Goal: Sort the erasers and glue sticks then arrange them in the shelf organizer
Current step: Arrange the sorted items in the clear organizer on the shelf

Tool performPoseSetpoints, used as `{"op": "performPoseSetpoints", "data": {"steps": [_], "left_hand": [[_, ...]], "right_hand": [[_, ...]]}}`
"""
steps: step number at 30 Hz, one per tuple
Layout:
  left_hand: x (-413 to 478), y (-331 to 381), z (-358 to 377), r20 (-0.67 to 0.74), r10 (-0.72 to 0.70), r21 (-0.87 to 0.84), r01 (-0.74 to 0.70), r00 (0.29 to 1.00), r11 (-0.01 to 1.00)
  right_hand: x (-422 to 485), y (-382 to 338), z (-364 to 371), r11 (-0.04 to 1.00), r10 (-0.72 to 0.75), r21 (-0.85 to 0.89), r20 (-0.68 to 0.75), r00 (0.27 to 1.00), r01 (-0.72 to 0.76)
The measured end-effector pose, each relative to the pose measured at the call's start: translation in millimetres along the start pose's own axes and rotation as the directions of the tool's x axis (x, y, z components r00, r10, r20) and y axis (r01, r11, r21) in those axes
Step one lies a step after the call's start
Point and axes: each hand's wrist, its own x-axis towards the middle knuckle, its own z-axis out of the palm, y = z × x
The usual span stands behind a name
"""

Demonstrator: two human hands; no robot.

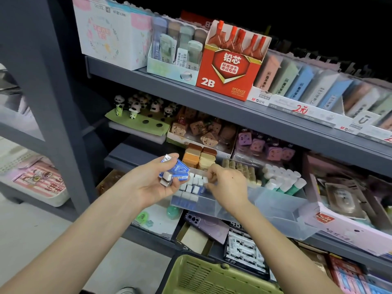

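My left hand (156, 181) holds a small bunch of blue-sleeved white erasers (174, 170), fingers curled round them, just left of the clear plastic shelf organizer (275, 206). In the organizer's left compartment several more blue-and-white erasers (191, 187) stand in rows. My right hand (224, 181) reaches into that compartment and its fingertips pinch one eraser at the right end of a row. White-capped green glue sticks (284, 180) stand packed in a compartment further right. Tan-capped sticks (241, 168) fill the section between.
A red 2B lead box (227, 68) and pastel boxes sit on the shelf above. Brown and orange block erasers (199, 155) stand behind the organizer. A green basket (207, 276) is below at the front. A phone (203, 225) and packets lie on the lower shelf.
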Motion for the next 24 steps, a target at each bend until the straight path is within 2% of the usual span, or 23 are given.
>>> {"op": "performPoseSetpoints", "data": {"steps": [2, 4, 6, 8, 10, 15, 17, 20, 24], "left_hand": [[-1.7, -1.9, 0.2, 0.001, 0.005, 0.018, -0.005, 1.000, 1.000], [-2.9, -3.8, 0.2, 0.003, 0.009, 0.048, -0.009, 1.000, 0.999], [-3.6, -5.8, 0.8, 0.016, 0.011, 0.080, -0.012, 1.000, 0.997], [-3.7, -7.8, 3.3, 0.044, 0.013, 0.106, -0.017, 0.999, 0.994], [-3.5, -9.9, 6.6, 0.073, 0.019, 0.145, -0.030, 0.997, 0.989], [-3.6, -16.0, 12.4, 0.149, 0.045, 0.306, -0.089, 0.988, 0.948], [-3.4, -18.6, 14.5, 0.152, 0.026, 0.312, -0.073, 0.988, 0.947], [-3.0, -20.7, 17.3, 0.131, -0.022, 0.242, -0.010, 0.991, 0.970], [-1.4, -21.2, 20.1, 0.118, -0.027, 0.214, 0.001, 0.993, 0.977]], "right_hand": [[-2.7, -1.0, -5.7, 1.000, 0.000, -0.016, 0.015, 1.000, 0.000], [-8.3, -2.7, -14.1, 1.000, -0.008, 0.020, -0.033, 0.999, 0.009], [-17.9, -9.7, -26.5, 0.951, 0.032, 0.309, -0.080, 0.996, -0.006], [-28.4, -20.7, -39.2, 0.772, 0.043, 0.635, -0.017, 0.999, -0.022], [-34.2, -29.8, -46.5, 0.645, 0.025, 0.761, 0.064, 0.998, -0.065], [-32.8, -35.2, -48.7, 0.478, 0.144, 0.835, 0.232, 0.962, -0.273], [-31.7, -34.6, -49.7, 0.420, 0.168, 0.846, 0.283, 0.944, -0.328], [-30.8, -30.9, -52.0, 0.390, 0.121, 0.849, 0.336, 0.934, -0.356], [-33.0, -24.6, -57.9, 0.369, 0.043, 0.854, 0.380, 0.924, -0.368]]}}
